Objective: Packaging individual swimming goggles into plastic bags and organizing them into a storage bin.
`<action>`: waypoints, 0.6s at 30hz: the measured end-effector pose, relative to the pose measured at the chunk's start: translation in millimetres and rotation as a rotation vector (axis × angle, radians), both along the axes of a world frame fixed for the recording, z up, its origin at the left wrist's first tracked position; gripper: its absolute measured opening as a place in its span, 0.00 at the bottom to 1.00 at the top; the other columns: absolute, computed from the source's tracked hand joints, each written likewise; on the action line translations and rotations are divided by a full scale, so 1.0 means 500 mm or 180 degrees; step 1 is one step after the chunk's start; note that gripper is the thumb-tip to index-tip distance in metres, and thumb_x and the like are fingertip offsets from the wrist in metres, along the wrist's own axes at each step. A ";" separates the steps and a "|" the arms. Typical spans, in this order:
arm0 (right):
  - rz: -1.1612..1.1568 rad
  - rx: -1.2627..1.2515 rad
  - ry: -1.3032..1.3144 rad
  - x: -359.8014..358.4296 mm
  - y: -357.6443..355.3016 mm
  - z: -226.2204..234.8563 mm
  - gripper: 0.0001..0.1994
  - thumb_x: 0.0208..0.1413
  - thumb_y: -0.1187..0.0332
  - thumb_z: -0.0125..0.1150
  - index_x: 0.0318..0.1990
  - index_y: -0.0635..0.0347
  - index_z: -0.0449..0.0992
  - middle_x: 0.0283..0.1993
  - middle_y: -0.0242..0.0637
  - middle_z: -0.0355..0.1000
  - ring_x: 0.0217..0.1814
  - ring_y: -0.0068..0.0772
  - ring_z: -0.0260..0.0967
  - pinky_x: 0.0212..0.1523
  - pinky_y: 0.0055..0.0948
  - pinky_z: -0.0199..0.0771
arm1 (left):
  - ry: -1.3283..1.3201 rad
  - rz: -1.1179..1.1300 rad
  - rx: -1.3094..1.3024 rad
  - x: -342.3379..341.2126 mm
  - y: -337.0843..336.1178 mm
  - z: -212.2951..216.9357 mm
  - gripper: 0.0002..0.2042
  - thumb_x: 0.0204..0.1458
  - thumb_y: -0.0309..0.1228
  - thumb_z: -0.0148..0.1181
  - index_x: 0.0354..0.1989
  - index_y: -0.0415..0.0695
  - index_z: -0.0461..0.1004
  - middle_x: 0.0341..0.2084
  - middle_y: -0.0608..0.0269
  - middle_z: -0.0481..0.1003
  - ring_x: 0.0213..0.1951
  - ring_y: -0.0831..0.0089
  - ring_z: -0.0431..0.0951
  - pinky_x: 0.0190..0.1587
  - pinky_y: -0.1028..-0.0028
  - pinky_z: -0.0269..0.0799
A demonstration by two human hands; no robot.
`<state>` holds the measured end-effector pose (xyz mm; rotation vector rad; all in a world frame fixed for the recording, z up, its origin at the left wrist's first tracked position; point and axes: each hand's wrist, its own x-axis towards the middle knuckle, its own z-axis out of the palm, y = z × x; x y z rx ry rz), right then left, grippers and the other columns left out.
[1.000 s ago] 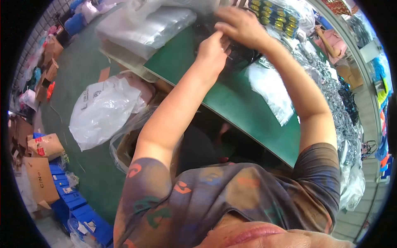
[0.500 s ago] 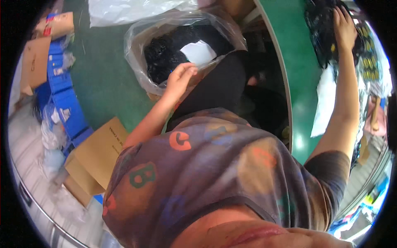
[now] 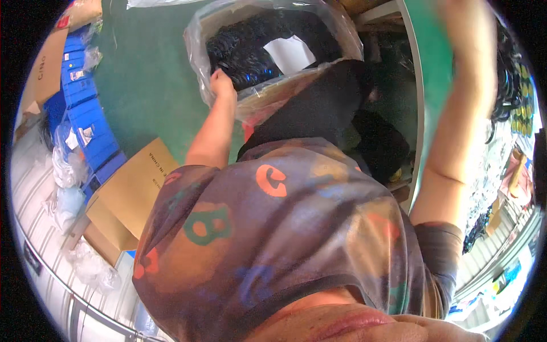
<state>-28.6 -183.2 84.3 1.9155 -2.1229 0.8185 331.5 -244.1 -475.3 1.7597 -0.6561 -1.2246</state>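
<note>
A carton lined with a clear plastic bag (image 3: 198, 74) stands on the green floor, filled with a heap of shiny black loops or strips (image 3: 242, 54). On the heap lies a sheet of white paper (image 3: 289, 55). My left hand (image 3: 223, 86) is closed at the carton's near left rim, against the liner and the black pieces; what its fingers hold is hidden. Raised over the green tabletop at the upper right, my right hand (image 3: 464, 23) is smeared by motion and partly cut off by the frame's edge. Beside that forearm, black pieces (image 3: 507, 80) lie on the table.
Blue bins (image 3: 94, 142) line the left side, with clear plastic bags (image 3: 71, 165) beside them. An open brown carton (image 3: 134, 191) stands near my left elbow. The table's edge (image 3: 419, 85) runs down the right, with yellow-and-black pieces (image 3: 521, 108) beyond.
My left hand has moved from beside the paper to the carton's left rim and closed. My right hand has left the black bundle and come up, blurred. The whole view has shifted.
</note>
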 end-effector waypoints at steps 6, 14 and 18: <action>0.2135 0.3188 -0.1439 0.068 -0.106 -0.620 0.24 0.63 0.45 0.54 0.39 0.59 0.82 0.37 0.49 0.80 0.40 0.53 0.77 0.45 0.45 0.76 | -0.0306 -0.0435 0.1168 0.006 0.038 -0.005 0.15 0.55 0.36 0.60 0.44 0.39 0.81 0.38 0.56 0.80 0.41 0.63 0.78 0.46 0.66 0.74; -0.0977 0.2865 -0.1768 0.015 -0.067 -0.943 0.49 0.44 0.45 0.72 0.71 0.62 0.57 0.66 0.50 0.68 0.69 0.49 0.64 0.67 0.41 0.66 | -0.0374 -0.0013 0.1427 0.091 0.027 -0.108 0.26 0.51 0.32 0.60 0.59 0.32 0.70 0.59 0.47 0.72 0.58 0.56 0.73 0.60 0.64 0.68; -0.1121 0.3072 -0.2104 -0.030 -0.039 -0.973 0.46 0.44 0.49 0.73 0.69 0.62 0.59 0.69 0.50 0.64 0.71 0.49 0.62 0.68 0.41 0.65 | -0.0024 -0.0212 0.1911 -0.015 0.031 -0.039 0.29 0.49 0.30 0.61 0.61 0.32 0.68 0.61 0.48 0.71 0.59 0.55 0.73 0.61 0.65 0.67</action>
